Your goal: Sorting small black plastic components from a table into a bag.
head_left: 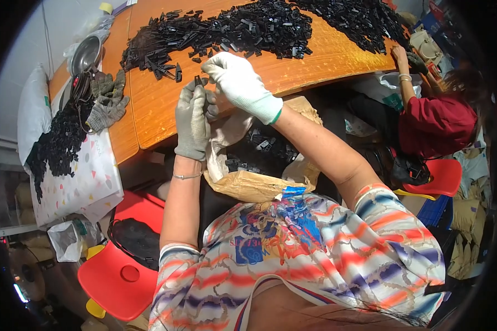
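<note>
My left hand, in a grey glove, pinches a small black plastic piece upright between its fingertips, over the table's near edge. Just to its right, my right hand wears a white glove with its fingers curled together; whether anything is in them is hidden. Beyond both hands a long heap of small black plastic pieces covers the far part of the orange wooden table. Below my hands, on my lap, an open brown paper sack holds more black pieces.
On the left, grey work gloves, a metal bowl and a pile of black bits lie on a side table. A red chair stands lower left. At right a co-worker in a dark red shirt reaches to the table.
</note>
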Motion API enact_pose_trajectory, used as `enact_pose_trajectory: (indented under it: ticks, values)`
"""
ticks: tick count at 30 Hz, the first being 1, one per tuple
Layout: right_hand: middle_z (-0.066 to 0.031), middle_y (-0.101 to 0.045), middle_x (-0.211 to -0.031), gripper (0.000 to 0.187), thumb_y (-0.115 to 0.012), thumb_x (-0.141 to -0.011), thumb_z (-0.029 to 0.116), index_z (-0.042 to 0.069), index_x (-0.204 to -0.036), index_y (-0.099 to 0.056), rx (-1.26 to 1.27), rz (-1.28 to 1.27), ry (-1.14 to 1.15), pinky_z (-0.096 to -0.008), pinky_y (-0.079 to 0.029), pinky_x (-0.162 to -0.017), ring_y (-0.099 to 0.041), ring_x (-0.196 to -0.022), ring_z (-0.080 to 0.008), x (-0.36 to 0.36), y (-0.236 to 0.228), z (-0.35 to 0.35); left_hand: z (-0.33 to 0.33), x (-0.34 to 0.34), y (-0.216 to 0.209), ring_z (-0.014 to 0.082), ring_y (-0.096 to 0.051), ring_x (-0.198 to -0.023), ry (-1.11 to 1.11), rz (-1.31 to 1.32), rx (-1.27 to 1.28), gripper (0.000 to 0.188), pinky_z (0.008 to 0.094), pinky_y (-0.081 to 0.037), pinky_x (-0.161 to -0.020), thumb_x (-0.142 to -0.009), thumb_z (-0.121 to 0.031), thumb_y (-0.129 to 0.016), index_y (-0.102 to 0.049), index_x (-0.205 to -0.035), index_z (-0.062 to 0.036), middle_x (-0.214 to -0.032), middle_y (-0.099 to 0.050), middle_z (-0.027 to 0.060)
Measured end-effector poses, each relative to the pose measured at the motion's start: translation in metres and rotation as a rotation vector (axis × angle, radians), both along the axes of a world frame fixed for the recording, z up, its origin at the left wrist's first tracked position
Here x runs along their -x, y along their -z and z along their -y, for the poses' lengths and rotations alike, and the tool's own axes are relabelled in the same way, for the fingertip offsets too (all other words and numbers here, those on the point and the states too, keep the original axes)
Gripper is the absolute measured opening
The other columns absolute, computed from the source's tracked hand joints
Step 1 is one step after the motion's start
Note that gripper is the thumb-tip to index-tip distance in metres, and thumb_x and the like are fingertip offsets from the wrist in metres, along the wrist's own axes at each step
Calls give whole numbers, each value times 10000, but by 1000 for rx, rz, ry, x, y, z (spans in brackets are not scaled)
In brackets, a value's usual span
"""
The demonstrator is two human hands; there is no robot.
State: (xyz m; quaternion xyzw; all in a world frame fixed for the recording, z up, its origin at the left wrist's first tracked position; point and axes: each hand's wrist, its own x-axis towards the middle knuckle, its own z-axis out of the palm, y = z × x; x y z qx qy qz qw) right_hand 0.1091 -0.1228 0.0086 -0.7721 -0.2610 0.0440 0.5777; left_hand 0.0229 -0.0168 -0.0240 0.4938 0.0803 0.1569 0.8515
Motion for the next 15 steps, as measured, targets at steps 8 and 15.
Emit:
enact_pose_trajectory:
  ticks: [8, 15]
  values:
    - [-124, -661, -842, 227, -590, -886, 236, 38, -986, -635, -61, -58, -25, -335, -497, -722, -641, -792, -218, 11, -4, -7, -1, 6, -2, 14, -440, -598, -24, 14, -143, 185, 147, -375, -499, -986, -198, -478, -512, -1110, -66, -778, -520, -25]
    - [-107, -675, -942, 251, -592, -893, 229, 56, -1070, -632, 174, 87, -78, -316, -505, -721, -651, -782, -201, 11, -5, 2, 6, 7, -7, 8, -422, -547, -86, -57, -207, 221, 149, -345, -464, -971, -149, -483, -488, -1138, -4, -721, -514, -14]
